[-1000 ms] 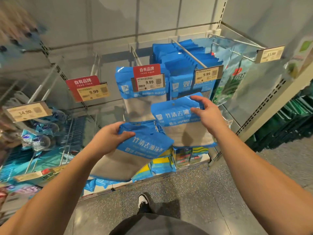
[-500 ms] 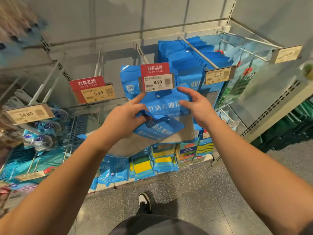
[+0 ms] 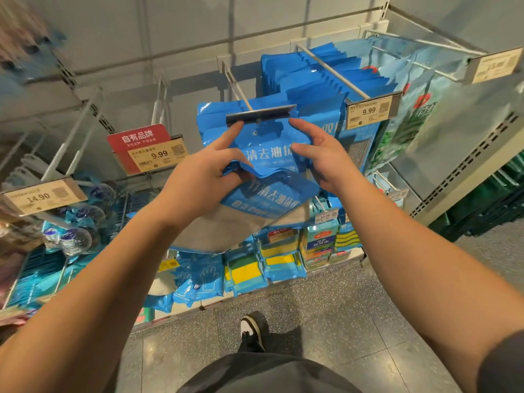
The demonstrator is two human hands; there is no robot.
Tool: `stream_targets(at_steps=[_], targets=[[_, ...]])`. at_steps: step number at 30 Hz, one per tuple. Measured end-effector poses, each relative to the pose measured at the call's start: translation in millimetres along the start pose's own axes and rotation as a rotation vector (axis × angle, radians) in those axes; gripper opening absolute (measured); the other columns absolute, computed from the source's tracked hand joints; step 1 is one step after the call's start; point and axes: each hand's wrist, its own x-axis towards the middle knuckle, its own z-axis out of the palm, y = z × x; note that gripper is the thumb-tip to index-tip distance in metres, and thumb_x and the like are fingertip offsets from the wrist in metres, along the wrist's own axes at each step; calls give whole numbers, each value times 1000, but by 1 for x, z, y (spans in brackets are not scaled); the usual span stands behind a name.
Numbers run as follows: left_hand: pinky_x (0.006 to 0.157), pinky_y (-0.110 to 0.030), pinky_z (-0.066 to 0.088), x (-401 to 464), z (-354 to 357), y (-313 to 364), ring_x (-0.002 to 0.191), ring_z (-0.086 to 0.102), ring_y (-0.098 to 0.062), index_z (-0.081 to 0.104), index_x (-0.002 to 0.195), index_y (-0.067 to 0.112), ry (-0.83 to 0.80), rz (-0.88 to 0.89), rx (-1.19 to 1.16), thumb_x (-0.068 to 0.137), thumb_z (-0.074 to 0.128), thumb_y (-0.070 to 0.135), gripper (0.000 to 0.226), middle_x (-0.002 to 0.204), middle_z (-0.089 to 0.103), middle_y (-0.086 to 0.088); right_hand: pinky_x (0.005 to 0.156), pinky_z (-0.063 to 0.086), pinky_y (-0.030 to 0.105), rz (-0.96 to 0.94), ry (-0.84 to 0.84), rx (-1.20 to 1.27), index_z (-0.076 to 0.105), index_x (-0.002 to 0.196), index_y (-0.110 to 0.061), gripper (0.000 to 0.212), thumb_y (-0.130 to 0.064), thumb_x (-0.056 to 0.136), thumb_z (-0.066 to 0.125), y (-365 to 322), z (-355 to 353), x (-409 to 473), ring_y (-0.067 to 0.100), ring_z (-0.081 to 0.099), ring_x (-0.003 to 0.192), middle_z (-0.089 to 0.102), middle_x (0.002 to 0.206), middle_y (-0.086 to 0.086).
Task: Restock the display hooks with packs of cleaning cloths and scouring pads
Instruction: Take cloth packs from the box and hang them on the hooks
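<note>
Two blue-topped packs of grey cleaning cloth are in my hands at the centre display hook (image 3: 238, 93). My right hand (image 3: 320, 157) holds the upper pack (image 3: 269, 146) by its right side just below the hook's price tag holder (image 3: 261, 116), which is flipped up edge-on. My left hand (image 3: 204, 177) grips the lower pack (image 3: 255, 211) with curled fingers, and its forefinger reaches up to the tag holder's left end. More of the same packs (image 3: 209, 120) hang on that hook behind.
The hook to the right is full of blue packs (image 3: 326, 78) with a 9.99 tag (image 3: 368, 110). An empty hook with a red 9.99 tag (image 3: 150, 150) is at left. Sponges and gloves (image 3: 246, 270) hang lower. My shoe (image 3: 251, 330) is on the grey floor.
Both hands rose toward the centre hook with the packs. The hook's price tag has flipped up from facing me to edge-on, and the upper pack now sits right under it.
</note>
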Motion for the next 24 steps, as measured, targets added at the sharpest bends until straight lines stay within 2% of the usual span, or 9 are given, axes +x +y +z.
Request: stream_targets(at_steps=[2,4,9,11,13,16,18,22,24], targets=[[85,-46,54,0,-2,0,116,65,-27,56,82,49,-16,-11,-4,90,73,22,33,157,33,19,113,40,46,34,17,16,67,117,-41,46,-6,87,63,2,1,4,18,51,134,57,138,-11],[86,-47,53,0,-3,-1,119,64,-26,58,84,46,-27,-24,-1,90,71,24,26,158,33,19,111,43,44,59,26,8,65,118,-40,46,-3,91,60,4,2,9,16,55,129,58,132,-17],[89,-46,53,0,-5,-3,123,62,-23,60,85,41,-39,-42,-3,90,72,21,24,151,29,28,115,38,40,44,88,-52,68,108,-45,41,-8,89,64,6,11,27,10,47,134,56,133,-16],[89,-45,53,1,-6,-4,125,60,-21,61,85,40,-42,-44,-14,90,72,19,25,150,29,29,115,35,32,42,112,-78,63,119,-35,40,-3,94,61,5,16,34,7,44,133,54,137,-11],[88,-37,51,1,-7,-4,125,58,-13,61,84,41,-44,-59,-24,90,72,20,24,149,29,31,110,35,24,48,142,-118,60,132,-22,41,-2,96,58,3,20,39,8,45,132,53,142,-5],[84,-28,46,0,-6,-3,122,57,-7,60,82,46,-48,-77,-34,89,71,23,26,148,29,34,113,37,29,65,151,-170,58,137,-17,43,-4,97,59,3,22,43,15,48,134,54,144,-1],[85,-29,47,0,-6,-3,123,58,-10,61,84,42,-49,-76,-38,89,71,22,23,149,29,33,114,38,31,83,132,-197,58,138,-18,43,-7,97,60,4,20,44,16,49,133,54,144,-1],[90,-35,51,-1,-5,-5,127,57,-14,64,87,36,-48,-63,-42,91,71,21,17,151,29,30,104,35,21,81,89,-205,54,141,-20,47,-8,96,62,1,15,39,7,44,131,50,148,-3],[91,-39,52,-2,-3,-7,128,56,-14,66,88,33,-43,-57,-51,90,72,20,14,149,28,34,109,36,23,78,70,-192,52,143,-21,52,-6,94,64,2,10,34,3,42,130,48,149,-4]])
